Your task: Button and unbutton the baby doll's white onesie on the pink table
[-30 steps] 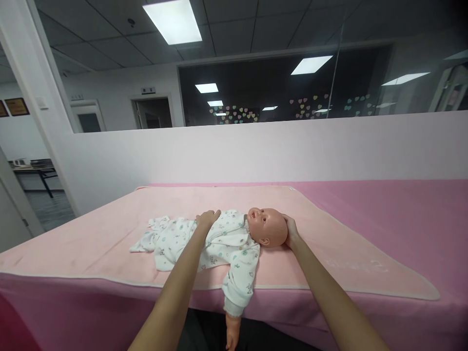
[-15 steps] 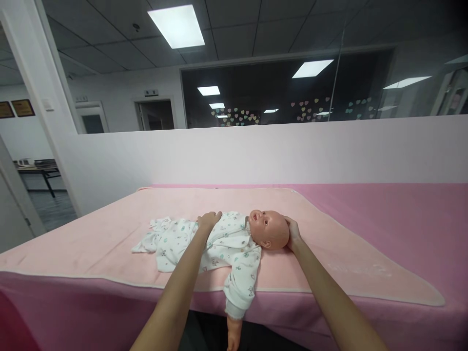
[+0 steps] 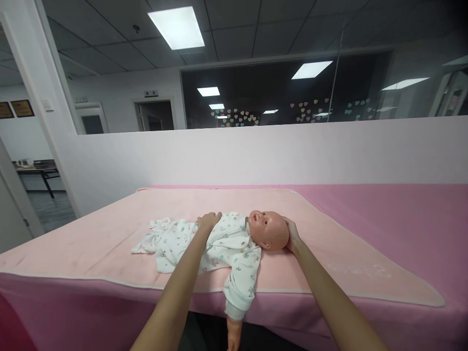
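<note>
A baby doll in a white printed romper lies on its back on a light pink blanket, head to the right. One doll arm hangs over the table's near edge. My left hand lies over the doll's torso, its fingers curved round the far side of the body. My right hand cups the back of the doll's bald head, with most of its fingers hidden behind the head.
The blanket covers a table with a darker pink cloth. A low white partition wall runs right behind the table. Above it is a dark glass window with heart stickers. A doorway and desk show at far left.
The view has shifted very slightly. Both hands and the doll keep their places.
</note>
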Demonstrator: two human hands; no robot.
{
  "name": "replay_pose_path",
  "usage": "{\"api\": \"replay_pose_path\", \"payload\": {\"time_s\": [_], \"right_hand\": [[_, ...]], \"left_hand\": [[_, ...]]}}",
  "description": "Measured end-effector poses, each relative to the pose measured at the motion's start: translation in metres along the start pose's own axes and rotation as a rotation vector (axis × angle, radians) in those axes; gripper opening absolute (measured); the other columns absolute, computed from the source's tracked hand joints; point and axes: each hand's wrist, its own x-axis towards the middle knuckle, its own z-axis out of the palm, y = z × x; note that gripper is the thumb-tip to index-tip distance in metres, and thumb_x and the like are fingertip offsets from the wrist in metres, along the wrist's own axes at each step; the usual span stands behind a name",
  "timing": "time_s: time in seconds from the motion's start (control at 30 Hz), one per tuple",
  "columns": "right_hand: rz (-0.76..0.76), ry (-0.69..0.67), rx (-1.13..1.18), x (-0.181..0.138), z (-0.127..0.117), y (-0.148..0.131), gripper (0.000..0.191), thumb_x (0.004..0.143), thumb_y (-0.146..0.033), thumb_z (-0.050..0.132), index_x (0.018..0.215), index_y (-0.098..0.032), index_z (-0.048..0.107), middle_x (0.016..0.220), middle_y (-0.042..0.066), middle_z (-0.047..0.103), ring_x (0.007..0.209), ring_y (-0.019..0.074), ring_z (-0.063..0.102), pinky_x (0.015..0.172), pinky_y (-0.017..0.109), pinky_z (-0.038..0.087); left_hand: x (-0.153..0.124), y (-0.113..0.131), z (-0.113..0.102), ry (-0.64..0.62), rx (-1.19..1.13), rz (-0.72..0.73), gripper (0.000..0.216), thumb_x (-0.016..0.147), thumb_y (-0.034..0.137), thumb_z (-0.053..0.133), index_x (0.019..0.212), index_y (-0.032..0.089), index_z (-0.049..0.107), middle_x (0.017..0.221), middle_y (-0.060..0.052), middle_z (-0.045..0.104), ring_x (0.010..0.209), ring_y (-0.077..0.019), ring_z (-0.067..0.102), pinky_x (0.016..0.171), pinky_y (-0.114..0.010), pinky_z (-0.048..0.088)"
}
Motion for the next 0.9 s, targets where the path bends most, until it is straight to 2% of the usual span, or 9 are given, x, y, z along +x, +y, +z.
{"api": "replay_pose_path", "payload": {"time_s": [0.43,0.7,0.9], "right_hand": [[-0.008,-0.003,-0.01,-0.0007,0.0006,-0.001,0.045,0.074,-0.041,0.046,0.109,-0.017,0.059,0.108,0.009,0.063,0.103,0.0309,0.055,0.09,0.047,0.04],[-0.061,0.051,0.054,0.0024,-0.0077,-0.0006,0.051,0.073,-0.05,0.041,0.104,-0.015,0.06,0.105,0.011,0.064,0.103,0.0323,0.055,0.09,0.047,0.04],[0.002,-0.013,-0.002,-0.0018,0.0002,-0.0007,0.048,0.074,-0.046,0.045,0.109,-0.016,0.059,0.107,0.01,0.063,0.1,0.0313,0.057,0.088,0.047,0.041]], "left_hand": [[0.0016,-0.0009,0.0008,0.006,-0.013,0.005,0.051,0.081,0.048,0.02,0.093,0.019,0.061,0.101,-0.01,0.064,0.096,-0.027,0.056,0.088,-0.046,0.032],[0.0014,-0.0005,0.0012,0.01,-0.016,-0.001,0.051,0.082,0.047,0.021,0.092,0.019,0.061,0.1,-0.011,0.064,0.095,-0.0269,0.056,0.087,-0.046,0.032],[0.0,0.0003,-0.0002,0.005,-0.017,-0.001,0.05,0.081,0.047,0.02,0.092,0.018,0.06,0.1,-0.01,0.064,0.095,-0.0263,0.056,0.088,-0.046,0.032]]}}
